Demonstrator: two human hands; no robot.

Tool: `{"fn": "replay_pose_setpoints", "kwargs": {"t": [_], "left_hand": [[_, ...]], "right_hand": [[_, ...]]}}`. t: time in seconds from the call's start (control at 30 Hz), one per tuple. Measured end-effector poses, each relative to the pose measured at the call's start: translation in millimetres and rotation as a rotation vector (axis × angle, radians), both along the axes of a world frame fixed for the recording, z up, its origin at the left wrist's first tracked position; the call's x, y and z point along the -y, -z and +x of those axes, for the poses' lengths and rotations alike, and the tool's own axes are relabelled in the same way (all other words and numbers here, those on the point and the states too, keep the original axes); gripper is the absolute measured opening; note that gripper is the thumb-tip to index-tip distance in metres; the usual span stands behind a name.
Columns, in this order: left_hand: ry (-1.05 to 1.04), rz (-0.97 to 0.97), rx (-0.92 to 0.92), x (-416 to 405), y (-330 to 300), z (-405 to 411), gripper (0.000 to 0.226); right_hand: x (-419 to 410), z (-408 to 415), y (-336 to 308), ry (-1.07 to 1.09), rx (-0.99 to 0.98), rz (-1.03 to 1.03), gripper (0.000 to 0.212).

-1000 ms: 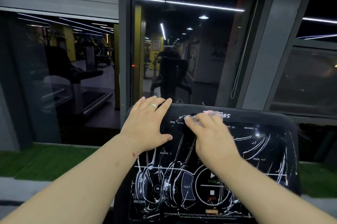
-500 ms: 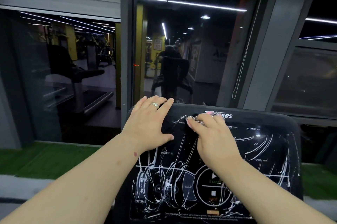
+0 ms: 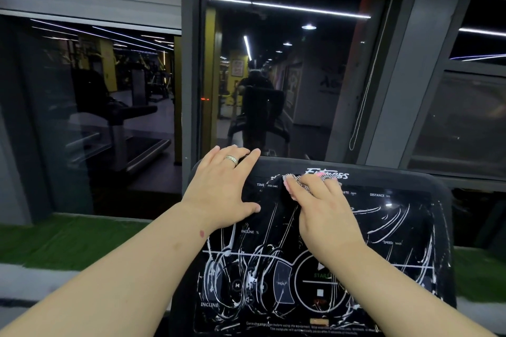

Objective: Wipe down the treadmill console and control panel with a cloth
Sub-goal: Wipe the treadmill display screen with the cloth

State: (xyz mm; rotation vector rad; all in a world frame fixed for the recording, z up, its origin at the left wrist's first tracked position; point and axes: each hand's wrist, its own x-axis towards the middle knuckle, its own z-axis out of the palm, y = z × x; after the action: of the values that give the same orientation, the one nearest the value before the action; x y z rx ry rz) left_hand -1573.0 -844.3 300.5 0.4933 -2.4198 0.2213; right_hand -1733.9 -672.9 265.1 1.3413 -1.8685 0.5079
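The black treadmill console (image 3: 405, 227) fills the lower middle and right, and its control panel (image 3: 315, 282) is smeared with white streaks. My left hand (image 3: 221, 186), with a ring on one finger, rests flat on the console's upper left corner, its fingertips over the top edge. My right hand (image 3: 323, 210) presses a small grey-patterned cloth (image 3: 299, 183) onto the top middle of the panel, just under the brand lettering. The hand covers most of the cloth. Only its edge shows beside my index finger and at my fingertips.
Dark window glass (image 3: 287, 76) stands right behind the console and reflects the gym and a person at the treadmill. A blind cord (image 3: 361, 106) hangs to the right. Green artificial turf (image 3: 54, 240) lies below the window on both sides.
Both hands stay almost where they were. My right hand has shifted the cloth only slightly along the panel's top edge.
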Motion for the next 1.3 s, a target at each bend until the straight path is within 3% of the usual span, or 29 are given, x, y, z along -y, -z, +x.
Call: {"fn": "replay_pose_setpoints", "kwargs": {"t": [0.2, 0.57, 0.7, 0.83, 1.0, 1.17, 1.3], "left_hand": [[-0.009, -0.004, 0.013, 0.7, -0.7, 0.2, 0.114], [-0.013, -0.002, 0.028, -0.6, -1.8, 0.1, 0.113], [-0.019, -0.006, 0.025, -0.8, -1.7, -1.5, 0.113], [-0.023, -0.012, 0.026, -0.6, -2.1, 0.5, 0.114], [-0.03, -0.011, 0.032, -1.7, -1.5, -0.2, 0.114], [-0.019, -0.009, 0.064, -0.8, -4.4, 2.8, 0.115], [-0.023, -0.015, 0.064, -0.1, -4.1, 2.5, 0.117]], "right_hand": [[3.0, -1.5, -15.2, 0.023, -0.1, 0.112, 0.065], [-7.4, -10.3, -16.5, 0.074, -0.146, 0.134, 0.065], [6.6, 8.8, -11.9, 0.143, -0.091, 0.158, 0.067], [15.0, 14.0, -16.9, 0.052, -0.096, 0.175, 0.065], [0.7, 7.6, -18.0, 0.115, -0.015, 0.042, 0.061], [22.5, 21.3, -19.8, -0.008, -0.065, 0.167, 0.057], [12.9, 6.3, -20.2, 0.121, 0.015, 0.069, 0.062]]}}
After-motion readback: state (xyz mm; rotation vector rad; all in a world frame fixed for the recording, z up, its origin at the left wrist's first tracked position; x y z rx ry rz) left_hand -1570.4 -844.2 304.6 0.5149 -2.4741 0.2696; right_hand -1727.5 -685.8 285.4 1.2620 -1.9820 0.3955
